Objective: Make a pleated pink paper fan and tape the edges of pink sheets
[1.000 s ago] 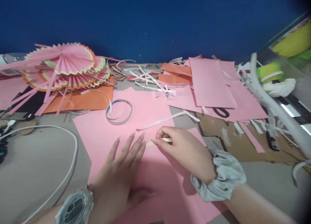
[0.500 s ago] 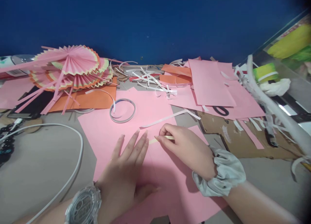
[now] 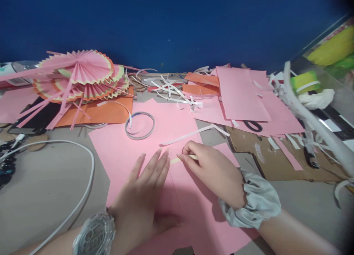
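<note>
My left hand (image 3: pixel 143 196) lies flat with fingers stretched out on a large pink paper sheet (image 3: pixel 124 148), pressing it to the table. A grey watch (image 3: pixel 94 234) is on that wrist. My right hand (image 3: pixel 212 170) is closed, pinching a thin pale yellow strip (image 3: pixel 177 160) just right of the left fingertips, low over the pink sheet. A grey scrunchie (image 3: pixel 254 203) wraps the right wrist. A long white paper strip (image 3: pixel 190 134) lies just beyond the hands.
A tape ring (image 3: pixel 139 125) rests on the pink sheet. Pink pleated paper fans (image 3: pixel 80 74) are stacked at back left on orange paper (image 3: pixel 102 113). White scraps (image 3: pixel 171 90), pink sheets (image 3: pixel 240 94), black scissors (image 3: pixel 251 126) and cardboard (image 3: pixel 276 155) lie right. A white cable (image 3: pixel 77 196) loops left.
Both hands have stayed in almost the same pose on the pink sheet; only the camera view has shifted slightly.
</note>
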The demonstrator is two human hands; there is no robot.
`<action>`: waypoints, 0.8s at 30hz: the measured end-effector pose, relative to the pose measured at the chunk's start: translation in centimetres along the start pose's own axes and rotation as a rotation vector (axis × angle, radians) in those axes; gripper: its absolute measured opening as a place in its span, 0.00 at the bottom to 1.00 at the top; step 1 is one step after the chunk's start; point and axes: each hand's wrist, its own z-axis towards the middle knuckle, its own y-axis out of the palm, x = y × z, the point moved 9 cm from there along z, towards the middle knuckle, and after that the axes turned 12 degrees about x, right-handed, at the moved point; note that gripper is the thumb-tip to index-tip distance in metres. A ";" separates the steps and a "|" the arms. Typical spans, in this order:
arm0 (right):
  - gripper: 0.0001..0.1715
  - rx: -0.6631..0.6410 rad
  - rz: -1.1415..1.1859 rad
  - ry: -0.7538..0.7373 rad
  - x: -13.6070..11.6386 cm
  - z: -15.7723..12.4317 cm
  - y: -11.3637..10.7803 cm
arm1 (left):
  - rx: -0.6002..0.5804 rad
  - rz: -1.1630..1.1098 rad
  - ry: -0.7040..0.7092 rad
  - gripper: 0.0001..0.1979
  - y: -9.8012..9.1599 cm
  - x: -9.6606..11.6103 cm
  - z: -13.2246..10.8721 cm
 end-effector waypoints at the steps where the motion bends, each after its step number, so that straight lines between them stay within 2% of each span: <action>1: 0.11 -0.001 -0.005 0.003 0.0 0.0 0.0 | -0.002 0.004 0.003 0.49 0.0 0.0 0.0; 10: 0.11 0.007 0.005 -0.008 0.1 -0.1 0.1 | -0.027 -0.060 -0.016 0.46 0.3 -0.2 -0.2; 17: 0.16 -0.076 0.107 0.013 0.2 -0.5 -0.3 | 0.010 -0.121 0.002 0.35 -0.5 -0.3 -0.2; 24: 0.16 -0.153 0.087 0.040 0.4 -0.6 0.3 | -0.026 -0.168 0.074 0.40 0.3 0.1 0.3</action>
